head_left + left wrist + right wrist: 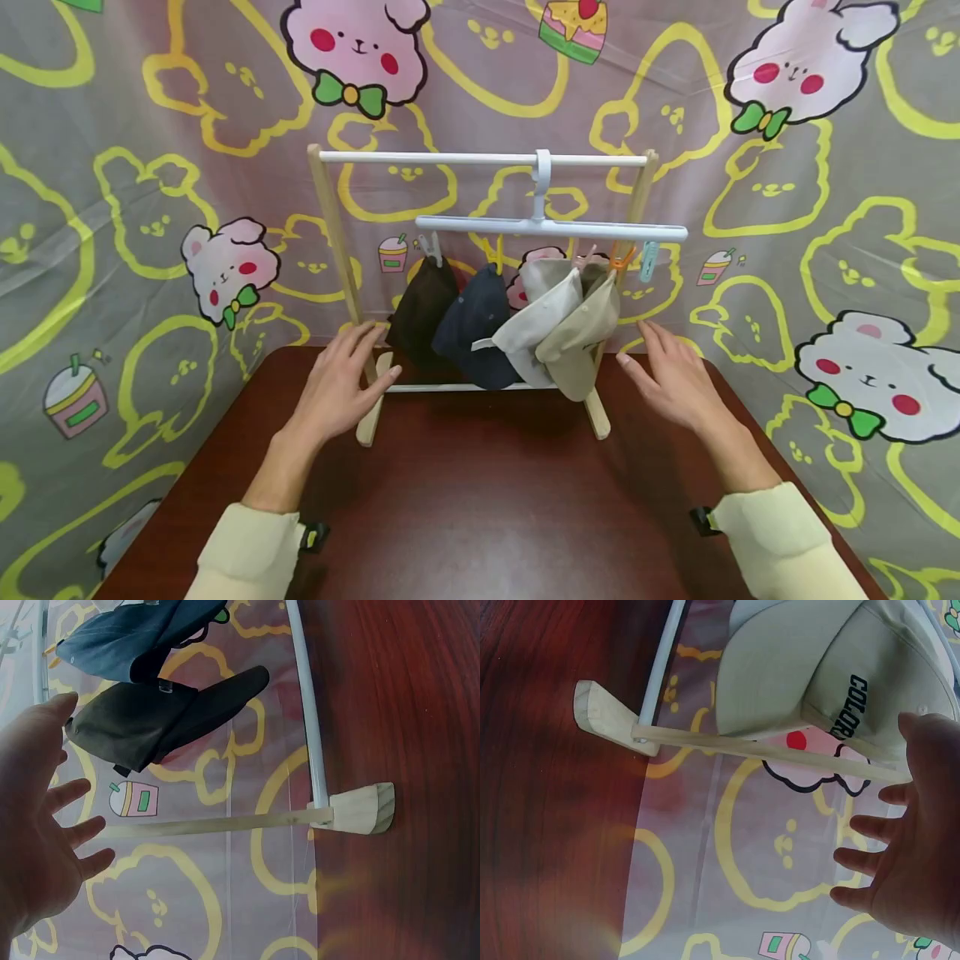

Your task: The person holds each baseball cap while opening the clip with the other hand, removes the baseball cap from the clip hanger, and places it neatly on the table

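My left hand [336,377] hovers at the left post of a small rack, fingers extended and nothing held. On the other side my right hand [672,379] is likewise spread and bare, beyond the right post. Between them a white clip hanger [480,225] hooks over the rack's top bar. From its clips hang a black cap [423,312], a navy cap [474,329], a white cap [540,321] and a beige cap [581,333]. Dark lettering marks the beige cap in the right wrist view. A light-blue clip [649,261] at the hanger's right end grips nothing.
The rack's wooden posts [335,233] and feet [597,414] stand near the back of a dark red-brown table [487,500]. A lower white bar [420,387] joins the feet. Patterned cloth [247,183] encloses the back and sides.
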`<state>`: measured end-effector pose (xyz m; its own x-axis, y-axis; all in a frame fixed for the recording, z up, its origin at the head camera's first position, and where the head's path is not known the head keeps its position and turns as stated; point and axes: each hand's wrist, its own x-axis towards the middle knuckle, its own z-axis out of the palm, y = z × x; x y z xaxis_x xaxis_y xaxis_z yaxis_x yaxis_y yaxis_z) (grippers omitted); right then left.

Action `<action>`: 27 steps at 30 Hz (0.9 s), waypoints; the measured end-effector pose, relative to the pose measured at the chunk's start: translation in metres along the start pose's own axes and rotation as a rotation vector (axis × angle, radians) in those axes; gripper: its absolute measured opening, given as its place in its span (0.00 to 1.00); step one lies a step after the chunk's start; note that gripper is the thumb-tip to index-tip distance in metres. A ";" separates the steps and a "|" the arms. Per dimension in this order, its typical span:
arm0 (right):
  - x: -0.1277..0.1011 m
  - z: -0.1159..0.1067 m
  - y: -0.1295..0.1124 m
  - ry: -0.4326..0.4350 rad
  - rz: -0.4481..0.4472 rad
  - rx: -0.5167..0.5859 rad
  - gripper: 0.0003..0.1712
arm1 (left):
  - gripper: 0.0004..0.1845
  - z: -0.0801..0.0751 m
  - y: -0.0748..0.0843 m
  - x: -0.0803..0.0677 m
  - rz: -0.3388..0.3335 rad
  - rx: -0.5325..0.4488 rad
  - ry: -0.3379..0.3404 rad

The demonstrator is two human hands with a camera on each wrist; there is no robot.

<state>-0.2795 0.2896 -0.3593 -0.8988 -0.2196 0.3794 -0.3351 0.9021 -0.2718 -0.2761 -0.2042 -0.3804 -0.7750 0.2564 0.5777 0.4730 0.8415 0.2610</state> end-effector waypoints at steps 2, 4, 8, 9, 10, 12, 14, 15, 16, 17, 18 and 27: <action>0.000 0.000 0.000 0.020 -0.006 0.008 0.39 | 0.35 0.001 0.001 0.001 0.013 -0.015 0.021; 0.000 0.000 -0.001 0.041 -0.001 0.015 0.38 | 0.33 0.003 0.002 0.003 0.023 -0.036 0.038; 0.000 -0.002 -0.002 0.091 0.008 0.037 0.35 | 0.29 0.006 0.007 0.005 0.033 -0.093 0.055; 0.000 -0.003 -0.002 0.104 0.009 0.043 0.34 | 0.28 0.007 0.008 0.006 0.032 -0.109 0.053; 0.000 -0.003 -0.002 0.118 0.007 0.051 0.33 | 0.27 0.008 0.009 0.007 0.030 -0.125 0.049; 0.000 -0.005 -0.002 0.141 0.004 0.068 0.32 | 0.26 0.008 0.012 0.008 0.022 -0.158 0.037; 0.000 -0.008 -0.003 0.151 0.002 0.081 0.31 | 0.26 0.009 0.017 0.008 0.011 -0.191 0.025; 0.001 -0.009 -0.004 0.152 0.002 0.087 0.31 | 0.25 0.009 0.019 0.009 0.005 -0.206 0.018; 0.001 -0.011 -0.005 0.155 0.004 0.093 0.31 | 0.25 0.009 0.022 0.009 0.000 -0.219 0.012; 0.001 -0.012 -0.006 0.157 0.006 0.097 0.31 | 0.25 0.009 0.024 0.010 -0.002 -0.232 0.007; 0.001 -0.014 -0.007 0.162 0.005 0.100 0.30 | 0.25 0.010 0.026 0.012 -0.002 -0.242 0.003; 0.005 -0.021 -0.015 0.238 -0.015 0.117 0.26 | 0.22 0.016 0.050 0.023 0.032 -0.364 0.020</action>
<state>-0.2729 0.2827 -0.3352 -0.8065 -0.1270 0.5775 -0.3911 0.8471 -0.3599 -0.2773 -0.1488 -0.3666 -0.7511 0.2674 0.6036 0.6175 0.6078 0.4992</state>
